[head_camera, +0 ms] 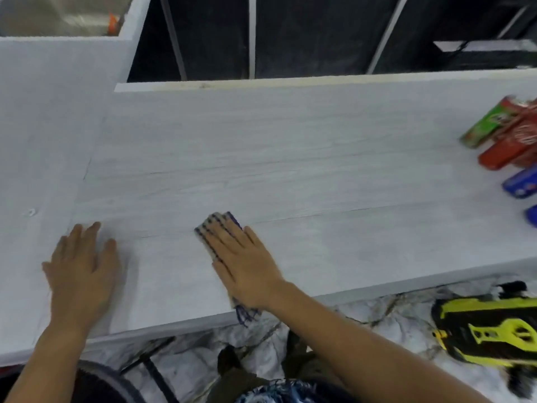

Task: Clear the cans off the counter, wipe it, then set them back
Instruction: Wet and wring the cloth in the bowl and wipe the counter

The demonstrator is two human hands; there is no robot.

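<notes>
Your right hand (pixel 242 264) lies flat on a checked cloth (pixel 216 228), fingers straight and close together, pressing it against the pale wood-grain table (pixel 290 158) near the front edge, roughly midway along its length. The cloth is white with dark blue lines; one folded end shows beyond your fingertips, and a frayed blue-threaded end (pixel 247 314) hangs just over the front edge under your wrist.

Your left hand (pixel 82 269) rests open on the table toward its left end, palm down, fingers spread and holding nothing, well apart from the cloth.

The cans stand grouped at the table's right end, partly cut off by the frame and blurred by the wide lens. Nearest the back edge is a green can (pixel 483 128) with a red top, touching a red can (pixel 520 132) beside it that bears white script you cannot read. Another red can (pixel 499 154) stands just in front of these. Closer to the front edge stands a blue can (pixel 520 183) with white markings, and only a sliver of a second blue can (pixel 531 215) shows at the frame's right border.

Below the front edge, a black-and-yellow object (pixel 485 330) lies on the marbled white floor (pixel 363 315).
</notes>
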